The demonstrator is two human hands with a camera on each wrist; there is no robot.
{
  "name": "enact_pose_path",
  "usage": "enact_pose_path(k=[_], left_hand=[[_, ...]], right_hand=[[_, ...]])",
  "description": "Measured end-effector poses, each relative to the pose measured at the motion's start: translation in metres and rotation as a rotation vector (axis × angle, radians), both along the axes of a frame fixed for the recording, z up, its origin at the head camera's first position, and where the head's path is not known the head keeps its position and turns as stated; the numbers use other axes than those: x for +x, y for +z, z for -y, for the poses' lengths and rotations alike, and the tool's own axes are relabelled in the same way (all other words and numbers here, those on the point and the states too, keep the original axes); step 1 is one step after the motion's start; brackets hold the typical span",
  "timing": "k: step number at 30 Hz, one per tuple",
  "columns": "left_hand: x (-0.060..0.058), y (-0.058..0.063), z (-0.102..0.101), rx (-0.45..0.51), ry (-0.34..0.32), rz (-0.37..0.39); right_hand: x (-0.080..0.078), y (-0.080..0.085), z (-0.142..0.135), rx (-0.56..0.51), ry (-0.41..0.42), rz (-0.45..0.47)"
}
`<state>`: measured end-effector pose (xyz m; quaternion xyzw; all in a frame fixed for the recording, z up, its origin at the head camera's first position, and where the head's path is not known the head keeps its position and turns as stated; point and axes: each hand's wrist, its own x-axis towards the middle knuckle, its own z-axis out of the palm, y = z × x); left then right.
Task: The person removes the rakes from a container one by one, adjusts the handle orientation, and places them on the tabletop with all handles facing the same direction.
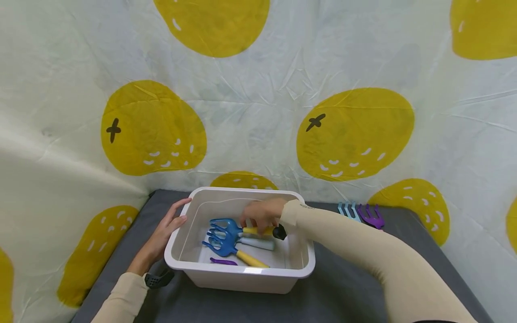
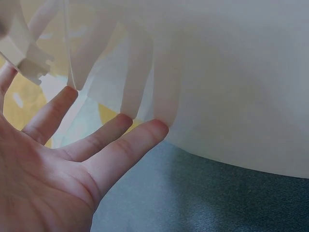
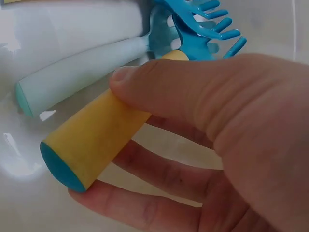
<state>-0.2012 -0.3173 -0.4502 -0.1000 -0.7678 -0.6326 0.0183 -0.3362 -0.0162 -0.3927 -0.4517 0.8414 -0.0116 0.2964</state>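
A white plastic bin (image 1: 278, 272) sits in front of me with several garden hand tools inside. Between thumb and fingers, my right hand (image 1: 262, 214) grips the yellow handle (image 3: 91, 140) of a blue hand fork (image 1: 229, 225). Beside it lies a fork with a pale blue-green handle (image 3: 77, 79), its head partly hidden under the blue tines. Nearer the bin's front wall rests a second blue fork with a yellow handle (image 1: 252, 259), and a purple tool part (image 1: 223, 261) shows below. My left hand (image 1: 163, 233) touches the bin's left side, its fingertips (image 2: 157, 126) straight against the outer wall.
Past the bin's right side, a light blue fork (image 1: 349, 211) and a purple fork (image 1: 371, 218) lie at the back of the dark grey table (image 1: 226, 307), partly behind my right sleeve. A white curtain with yellow fruit prints (image 1: 250, 134) hangs right behind the table.
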Motion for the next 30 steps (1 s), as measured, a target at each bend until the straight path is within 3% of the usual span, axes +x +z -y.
enact_pose_path(k=[11, 22, 26, 30], left_hand=[[0.009, -0.005, -0.001, -0.006, -0.004, -0.025], [0.011, -0.005, -0.004, 0.005, -0.002, -0.024], [0.011, -0.003, -0.004, 0.01, 0.0, -0.022], [0.011, -0.004, -0.004, 0.014, 0.001, -0.016]], right_hand=[[0.025, 0.026, -0.001, -0.057, 0.025, -0.094], [0.026, 0.037, 0.005, -0.132, 0.128, -0.16], [0.025, 0.041, 0.004, -0.162, 0.135, -0.131], [0.024, 0.048, -0.003, -0.198, 0.099, -0.046]])
